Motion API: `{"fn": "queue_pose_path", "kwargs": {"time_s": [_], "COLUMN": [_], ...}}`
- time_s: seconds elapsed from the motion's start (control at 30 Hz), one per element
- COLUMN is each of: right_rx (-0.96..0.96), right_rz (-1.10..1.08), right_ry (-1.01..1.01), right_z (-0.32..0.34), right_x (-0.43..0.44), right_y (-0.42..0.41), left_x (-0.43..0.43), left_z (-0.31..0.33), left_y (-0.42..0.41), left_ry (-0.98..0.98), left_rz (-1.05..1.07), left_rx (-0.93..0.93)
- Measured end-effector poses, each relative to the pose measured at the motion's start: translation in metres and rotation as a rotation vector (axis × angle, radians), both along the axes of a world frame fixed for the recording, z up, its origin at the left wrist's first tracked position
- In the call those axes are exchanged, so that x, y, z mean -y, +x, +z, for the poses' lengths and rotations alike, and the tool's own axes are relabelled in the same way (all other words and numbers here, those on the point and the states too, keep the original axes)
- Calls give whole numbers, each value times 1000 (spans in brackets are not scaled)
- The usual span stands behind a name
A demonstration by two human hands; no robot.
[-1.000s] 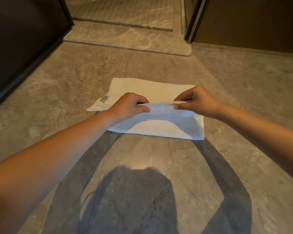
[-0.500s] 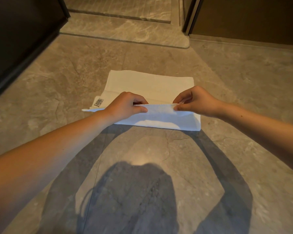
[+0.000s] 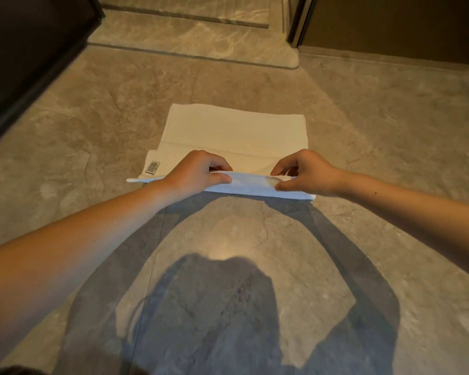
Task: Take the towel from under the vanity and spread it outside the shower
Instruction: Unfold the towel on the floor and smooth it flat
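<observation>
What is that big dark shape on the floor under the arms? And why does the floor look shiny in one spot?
Head view: the dark shape is the person's own shadow, head and arms, cast forward by light behind them. Head view: the bright patch is glare on the polished stone floor. Head view: the white towel is sharp and evenly lit; the wide lens bends the edges.

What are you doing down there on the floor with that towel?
A person is laying out a white towel on the stone floor, just before the raised step. The left hand and right hand each pinch its near folded edge. The far part lies flat; it is not fully spread yet.
</observation>
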State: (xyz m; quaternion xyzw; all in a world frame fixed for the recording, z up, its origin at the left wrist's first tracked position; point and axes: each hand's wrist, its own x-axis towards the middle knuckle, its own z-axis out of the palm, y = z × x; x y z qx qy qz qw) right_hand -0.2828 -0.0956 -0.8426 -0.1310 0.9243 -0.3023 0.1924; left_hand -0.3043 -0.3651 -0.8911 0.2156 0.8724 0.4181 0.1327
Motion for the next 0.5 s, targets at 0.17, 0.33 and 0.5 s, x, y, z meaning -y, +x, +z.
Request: {"fn": "queue_pose_path", "kwargs": {"time_s": [0.17,0.33,0.5], "right_rx": [178,461,575], "right_rz": [9,128,272], "right_ry": [-58,-45,55], "right_z": [0,-1,-16], "right_x": [0,-4,4], "right_y": [12,24,40], "left_x": [1,2,0], "left_z": [4,7,-10], "left_y": [16,29,44], "left_ry": [-35,-124,-169], "left_rz": [5,-151,-277], "left_rx": [133,268,464]}}
